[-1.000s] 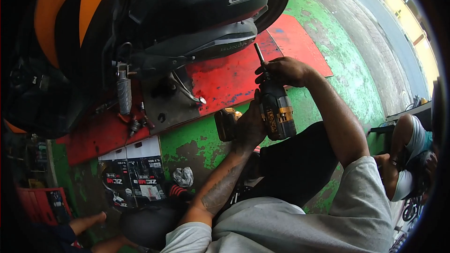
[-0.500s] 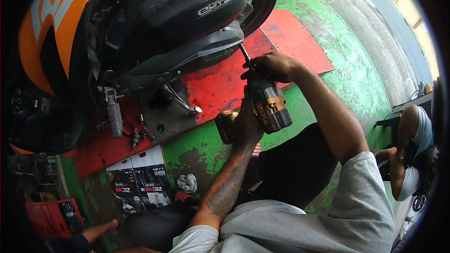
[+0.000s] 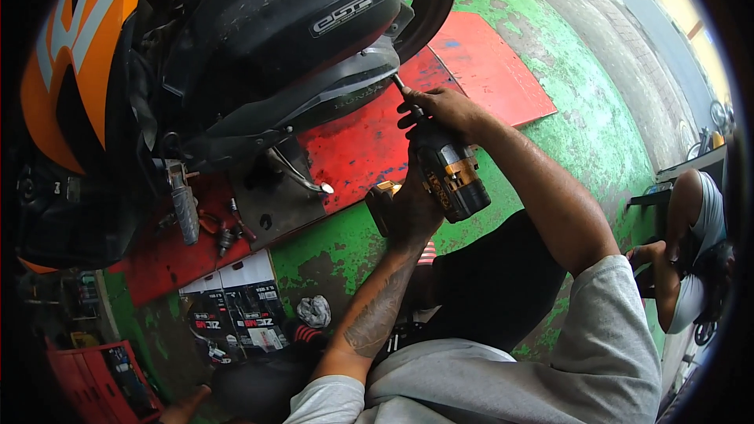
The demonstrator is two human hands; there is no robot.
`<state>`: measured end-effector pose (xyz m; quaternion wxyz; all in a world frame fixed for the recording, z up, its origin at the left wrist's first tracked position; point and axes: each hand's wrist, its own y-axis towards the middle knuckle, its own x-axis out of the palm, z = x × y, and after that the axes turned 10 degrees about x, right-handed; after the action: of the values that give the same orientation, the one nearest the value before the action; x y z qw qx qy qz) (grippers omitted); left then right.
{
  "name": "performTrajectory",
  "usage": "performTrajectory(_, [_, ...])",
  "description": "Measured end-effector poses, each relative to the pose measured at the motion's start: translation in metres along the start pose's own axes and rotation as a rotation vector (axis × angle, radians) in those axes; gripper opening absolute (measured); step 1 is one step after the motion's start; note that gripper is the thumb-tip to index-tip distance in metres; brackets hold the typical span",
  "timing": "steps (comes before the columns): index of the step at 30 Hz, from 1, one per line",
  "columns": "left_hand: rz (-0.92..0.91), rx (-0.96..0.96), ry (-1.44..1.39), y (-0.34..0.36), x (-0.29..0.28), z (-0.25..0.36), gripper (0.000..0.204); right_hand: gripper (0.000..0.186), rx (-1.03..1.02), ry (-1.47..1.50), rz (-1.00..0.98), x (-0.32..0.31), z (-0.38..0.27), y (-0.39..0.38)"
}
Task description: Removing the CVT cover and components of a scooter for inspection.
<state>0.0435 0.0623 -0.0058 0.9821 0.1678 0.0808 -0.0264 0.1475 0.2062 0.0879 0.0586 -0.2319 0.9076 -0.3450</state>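
Observation:
A black and yellow cordless impact driver (image 3: 455, 184) is in my hands. My left hand (image 3: 412, 208) is closed around its handle, above the battery end. My right hand (image 3: 440, 110) grips the front of the tool, fingers curled by the silver extension shaft (image 3: 398, 82). That shaft reaches the lower rear edge of the scooter's dark engine cover (image 3: 314, 98); whether it sits on a fastener I cannot tell. The scooter (image 3: 71, 71) has orange, black and grey bodywork, with a metal footpeg (image 3: 187, 212) hanging below.
A red board (image 3: 353, 165) lies under the scooter, with tools (image 3: 228, 235) on it. Flattened cardboard (image 3: 232, 322) and a crumpled rag (image 3: 314, 312) lie on the green floor. A red cabinet (image 3: 94, 377) is lower left. Another person (image 3: 687, 243) sits at right; a bare leg shows lower left.
The driver has moved up and left, bringing its shaft's tip to the engine cover. My hands have moved with it, still gripping. The view has shifted slightly.

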Motion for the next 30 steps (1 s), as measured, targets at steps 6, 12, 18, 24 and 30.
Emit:
performTrajectory(6, [-0.009,0.055,0.241,0.002,-0.004,0.009,0.1,0.058,0.042,0.118,-0.008,-0.006,-0.003,-0.001])
performTrajectory(12, [0.021,0.074,0.272,-0.004,0.0,0.01,0.102,0.053,-0.008,0.019,-0.021,-0.004,-0.004,-0.01])
performTrajectory(18, [0.039,0.138,0.383,-0.025,0.0,0.013,0.098,0.046,-0.014,-0.085,-0.108,-0.009,0.01,-0.017])
performTrajectory(24, [-0.04,0.059,0.452,-0.06,-0.023,0.014,0.085,0.043,0.093,-0.26,-0.207,0.014,0.021,-0.026])
performTrajectory(30, [-0.065,0.144,0.829,-0.059,-0.059,-0.016,0.068,0.035,0.087,-0.227,-0.161,0.038,0.044,0.039])
